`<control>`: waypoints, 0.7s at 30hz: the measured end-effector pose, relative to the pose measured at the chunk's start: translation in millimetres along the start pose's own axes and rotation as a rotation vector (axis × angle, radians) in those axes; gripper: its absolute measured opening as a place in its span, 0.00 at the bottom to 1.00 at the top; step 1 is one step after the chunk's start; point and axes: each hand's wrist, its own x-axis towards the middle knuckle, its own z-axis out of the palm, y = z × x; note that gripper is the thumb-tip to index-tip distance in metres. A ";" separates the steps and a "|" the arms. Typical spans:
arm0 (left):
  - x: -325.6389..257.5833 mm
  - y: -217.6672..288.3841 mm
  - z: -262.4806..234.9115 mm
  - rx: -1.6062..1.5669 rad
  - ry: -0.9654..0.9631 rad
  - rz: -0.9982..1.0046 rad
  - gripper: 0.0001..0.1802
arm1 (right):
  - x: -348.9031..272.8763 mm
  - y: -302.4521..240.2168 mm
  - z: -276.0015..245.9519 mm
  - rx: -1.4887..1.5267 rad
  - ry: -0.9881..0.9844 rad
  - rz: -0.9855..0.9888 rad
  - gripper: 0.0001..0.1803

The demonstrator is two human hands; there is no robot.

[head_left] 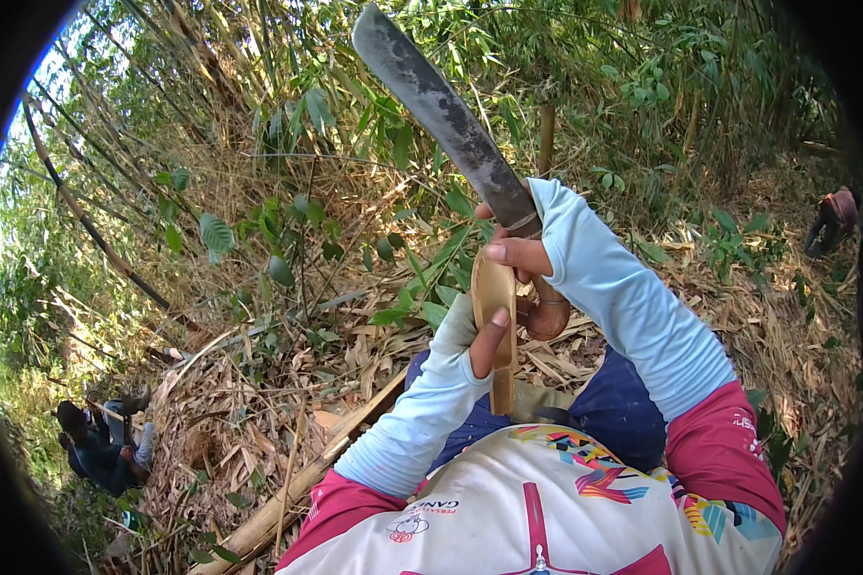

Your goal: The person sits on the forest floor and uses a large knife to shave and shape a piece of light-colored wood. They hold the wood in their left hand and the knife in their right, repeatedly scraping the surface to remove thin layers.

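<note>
My right hand (523, 259) grips the handle of a long dark machete (441, 110), whose blade points up and to the left over the undergrowth. My left hand (479, 335) holds a pale strip of split bamboo (495, 297) upright, just below the machete's handle. Both forearms wear light blue sleeves. The two hands are close together in front of my chest, above my blue trousers. The lower end of the strip runs down toward my lap.
Dry bamboo leaves and cut stalks cover the ground. A thick bamboo pole (288, 498) lies at my lower left. Green shrubs and bamboo stems fill the top. A person (101, 446) crouches at far left; another person (834, 220) is at far right.
</note>
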 end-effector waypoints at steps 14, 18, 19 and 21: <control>-0.2 -12.7 -59.6 -0.363 0.119 -0.179 0.31 | -136.5 134.2 26.6 0.212 0.391 0.287 0.23; -5.3 -15.9 -71.1 -0.472 0.073 -0.161 0.36 | -155.5 124.5 37.3 0.474 0.355 0.266 0.22; -8.2 -12.1 -65.3 -0.523 0.091 -0.147 0.36 | -159.1 118.4 41.4 0.552 0.329 0.252 0.23; -10.4 -4.8 -60.3 -0.544 0.111 -0.095 0.37 | -164.4 116.7 41.7 0.618 0.248 0.227 0.24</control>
